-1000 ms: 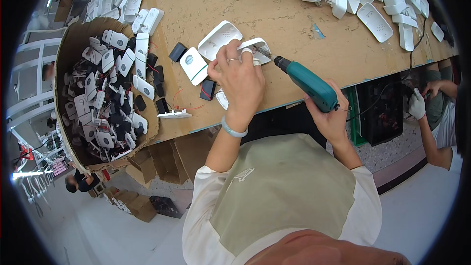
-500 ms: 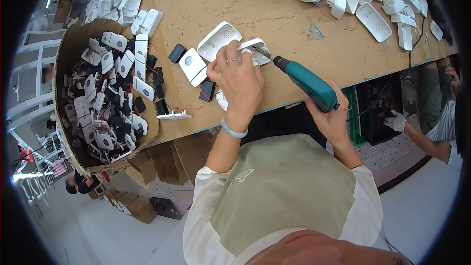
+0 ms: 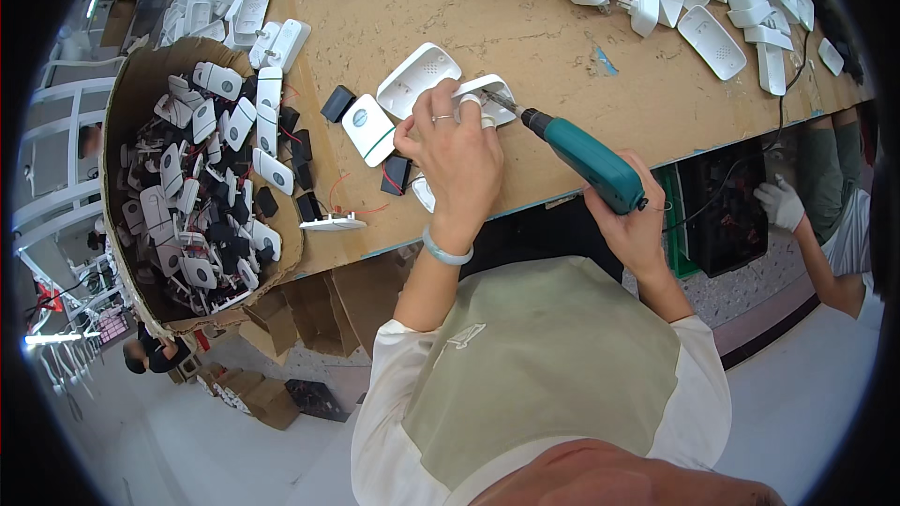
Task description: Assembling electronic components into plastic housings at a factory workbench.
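My right hand (image 3: 630, 216) is wrapped round the rear of a green electric screwdriver (image 3: 593, 161). Its tip reaches into a white plastic housing (image 3: 500, 89), where the exact contact is hard to make out. My left hand (image 3: 457, 145) grips that same housing, its fingers curled over the near rim. Directly left of it lies another open white housing (image 3: 412, 75), hollow side up. Below that rests a white cover with a round grey button (image 3: 367, 124), a green strip across it. Small black boxes (image 3: 338, 104) and a black block with red wires (image 3: 397, 174) lie close to my left hand.
A cardboard box (image 3: 120, 225) full of white covers, black blocks and wires stands at the left. Piles of white housings (image 3: 712, 43) line the far edge. A black cable (image 3: 783, 117) crosses the table's right side. At right, a co-worker's gloved hand (image 3: 780, 202) is beside a dark crate (image 3: 722, 215).
My hands, the screwdriver and the housing stay nearly still. The co-worker's gloved hand at the right has moved slightly up and to the right, away from the crate.
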Demonstrator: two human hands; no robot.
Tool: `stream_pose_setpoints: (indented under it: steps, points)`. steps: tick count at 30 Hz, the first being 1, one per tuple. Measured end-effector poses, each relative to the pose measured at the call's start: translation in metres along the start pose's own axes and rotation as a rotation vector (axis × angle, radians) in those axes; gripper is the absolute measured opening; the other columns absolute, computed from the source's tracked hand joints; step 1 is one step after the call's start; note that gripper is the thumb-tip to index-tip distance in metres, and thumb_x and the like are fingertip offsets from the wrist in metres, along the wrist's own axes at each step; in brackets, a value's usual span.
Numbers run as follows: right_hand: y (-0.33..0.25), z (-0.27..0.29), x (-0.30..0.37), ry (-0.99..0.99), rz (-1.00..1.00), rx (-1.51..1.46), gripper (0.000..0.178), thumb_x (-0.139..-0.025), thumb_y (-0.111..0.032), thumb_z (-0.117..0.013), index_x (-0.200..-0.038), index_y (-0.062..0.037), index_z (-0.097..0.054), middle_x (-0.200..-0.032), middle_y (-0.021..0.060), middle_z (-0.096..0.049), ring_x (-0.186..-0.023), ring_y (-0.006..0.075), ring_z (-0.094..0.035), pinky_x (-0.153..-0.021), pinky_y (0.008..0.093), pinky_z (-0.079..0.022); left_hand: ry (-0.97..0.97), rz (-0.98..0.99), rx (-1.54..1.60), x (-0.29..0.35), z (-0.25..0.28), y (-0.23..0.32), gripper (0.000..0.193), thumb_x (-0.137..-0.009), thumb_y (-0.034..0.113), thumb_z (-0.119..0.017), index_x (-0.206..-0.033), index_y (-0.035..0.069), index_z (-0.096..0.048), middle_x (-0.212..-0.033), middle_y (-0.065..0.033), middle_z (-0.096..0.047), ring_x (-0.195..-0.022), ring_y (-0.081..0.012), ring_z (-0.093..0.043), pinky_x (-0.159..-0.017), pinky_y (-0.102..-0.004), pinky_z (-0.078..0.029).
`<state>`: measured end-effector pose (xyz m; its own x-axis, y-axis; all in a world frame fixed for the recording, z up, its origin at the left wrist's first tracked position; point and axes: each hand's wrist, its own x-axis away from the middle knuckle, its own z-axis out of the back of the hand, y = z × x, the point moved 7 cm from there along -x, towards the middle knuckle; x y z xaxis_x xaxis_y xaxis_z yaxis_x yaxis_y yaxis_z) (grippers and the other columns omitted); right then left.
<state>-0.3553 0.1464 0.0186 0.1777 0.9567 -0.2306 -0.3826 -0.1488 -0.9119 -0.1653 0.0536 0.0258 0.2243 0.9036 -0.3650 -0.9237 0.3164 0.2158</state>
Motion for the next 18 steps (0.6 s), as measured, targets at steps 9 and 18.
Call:
stream_pose_setpoints:
  steps: [9,18]
  points:
    - [-0.0020,0.0013,-0.0009,-0.001,0.038,0.039,0.020,-0.079,0.005,-0.072,-0.097,0.0021,-0.063,-0.090,0.0148,-0.063,-0.078,0.0308,-0.062,-0.072,0.0328,-0.050,-0.011,0.004,-0.012,0.0004,-0.0002,0.0000,0.017,-0.073,0.009,-0.071,-0.089,0.003,-0.068,-0.131,-0.0105,-0.054,-0.128,-0.0303,-0.045,-0.100,-0.0551,-0.029]
    - [-0.0021,-0.0002,-0.0014,-0.017,0.018,0.029,0.021,-0.079,0.005,-0.072,-0.097,0.0020,-0.062,-0.091,0.0150,-0.062,-0.079,0.0313,-0.062,-0.072,0.0333,-0.050,-0.006,-0.003,-0.035,-0.0007,-0.0013,0.0006,0.018,-0.073,0.009,-0.071,-0.089,0.004,-0.068,-0.131,-0.0101,-0.054,-0.127,-0.0301,-0.045,-0.100,-0.0555,-0.029]
